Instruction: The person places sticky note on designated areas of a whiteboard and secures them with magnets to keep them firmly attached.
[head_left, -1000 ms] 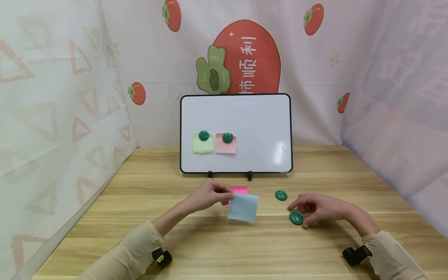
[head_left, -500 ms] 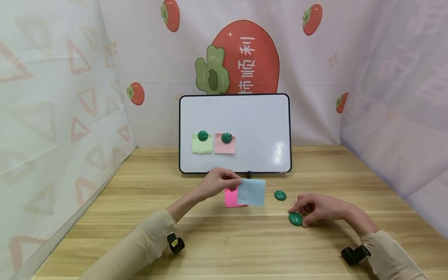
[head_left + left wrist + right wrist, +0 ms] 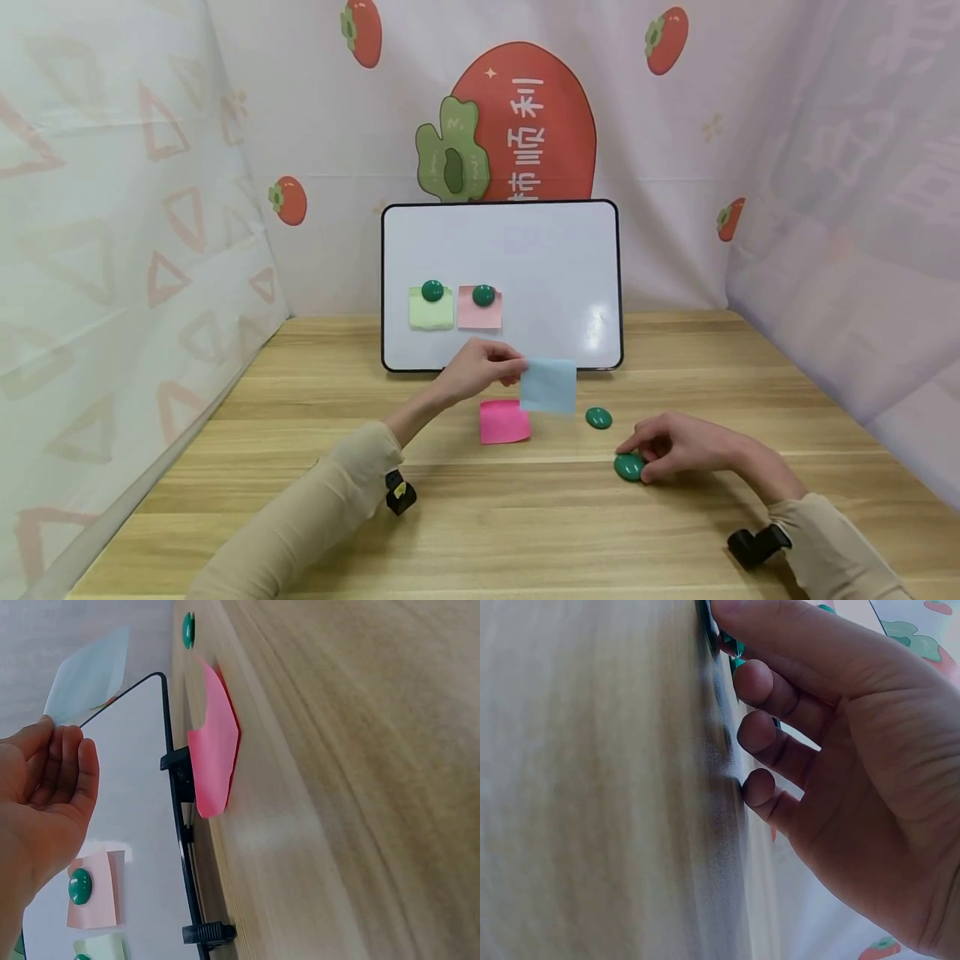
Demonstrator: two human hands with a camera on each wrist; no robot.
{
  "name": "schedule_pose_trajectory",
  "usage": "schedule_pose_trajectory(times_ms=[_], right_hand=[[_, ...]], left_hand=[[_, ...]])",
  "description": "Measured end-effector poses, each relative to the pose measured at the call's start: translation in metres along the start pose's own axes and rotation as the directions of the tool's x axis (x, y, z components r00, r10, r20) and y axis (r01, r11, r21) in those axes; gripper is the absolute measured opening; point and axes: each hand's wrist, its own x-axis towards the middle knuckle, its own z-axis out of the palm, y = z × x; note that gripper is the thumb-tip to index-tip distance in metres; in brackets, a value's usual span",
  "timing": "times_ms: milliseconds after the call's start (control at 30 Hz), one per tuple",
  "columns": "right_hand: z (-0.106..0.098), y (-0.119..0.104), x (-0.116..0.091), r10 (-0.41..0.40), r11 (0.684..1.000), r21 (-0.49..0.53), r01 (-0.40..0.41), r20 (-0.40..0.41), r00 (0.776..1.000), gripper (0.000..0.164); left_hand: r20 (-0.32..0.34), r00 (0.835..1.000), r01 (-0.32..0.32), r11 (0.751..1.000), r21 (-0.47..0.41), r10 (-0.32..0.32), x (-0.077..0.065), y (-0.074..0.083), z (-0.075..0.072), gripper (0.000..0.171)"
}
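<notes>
My left hand [image 3: 480, 371] pinches a light blue sticky note [image 3: 549, 387] by its left edge, raised in front of the whiteboard's lower edge. In the left wrist view the blue sheet [image 3: 88, 673] stands out past the thumb and fingertips. On the table below lies a bright pink sticky note [image 3: 504, 422]. My right hand [image 3: 690, 446] has thumb and index finger at opposite sides of a round green magnet [image 3: 629, 467], pinching it at the tabletop. Just behind sits another green magnet [image 3: 598, 418].
A whiteboard [image 3: 555, 250] with a black frame stands at the back on black feet [image 3: 208, 933]. Green magnets hold a pale green note [image 3: 431, 312] and a light pink note [image 3: 480, 312] on it. Patterned curtains [image 3: 135, 208] enclose the wooden table [image 3: 525, 533].
My left hand has carried the blue note up, forward and to the right, uncovering the bright pink note. My right fingers have closed in on the near green magnet.
</notes>
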Motion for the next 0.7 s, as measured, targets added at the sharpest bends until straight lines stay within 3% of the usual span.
schedule_pose_trajectory(times_ms=[700], right_hand=[[-0.001,-0.006,0.000,0.042,0.999,0.007,-0.042,0.002,0.999,0.033]], left_hand=[[-0.161,0.984,-0.056,0.990,0.128,0.076,0.054,-0.005,-0.022,0.019]])
